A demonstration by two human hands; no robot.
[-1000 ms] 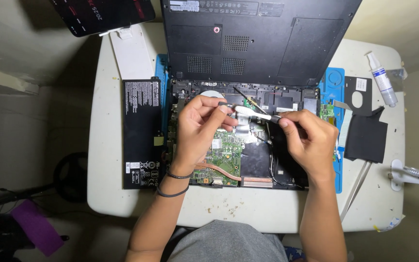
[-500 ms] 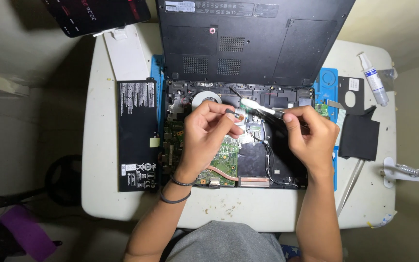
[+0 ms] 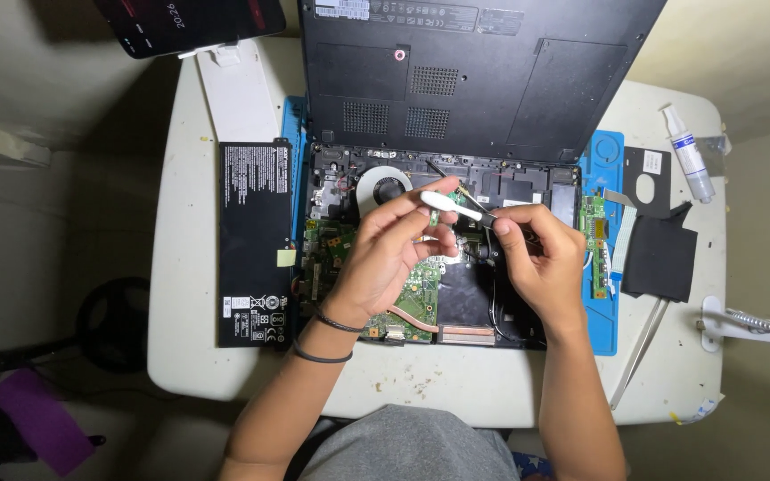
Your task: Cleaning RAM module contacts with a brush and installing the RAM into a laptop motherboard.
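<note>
Your left hand (image 3: pixel 394 245) hovers over the middle of the opened laptop (image 3: pixel 438 249), its fingers curled in and pinched around a small white stick-shaped tool (image 3: pixel 450 206) that juts out toward two o'clock. Your right hand (image 3: pixel 536 258) sits just beside it at three o'clock, fingers closed together near the tool's tip; what exactly they pinch is too small to tell (possibly a thin dark piece). Both hands meet above the green circuit board (image 3: pixel 416 294), with the round fan (image 3: pixel 383 189) just at eleven o'clock from your left hand's fingertips.

The laptop's dark base cover (image 3: pixel 474 71) stands tilted up at twelve o'clock. A flat black battery pack (image 3: pixel 255 240) lies on the white table (image 3: pixel 180 267) at nine o'clock, beside the blue mat (image 3: pixel 606 160) that shows under the laptop. At two o'clock lies a small white bottle (image 3: pixel 688 156), and tweezers (image 3: pixel 642 352) rest at four o'clock.
</note>
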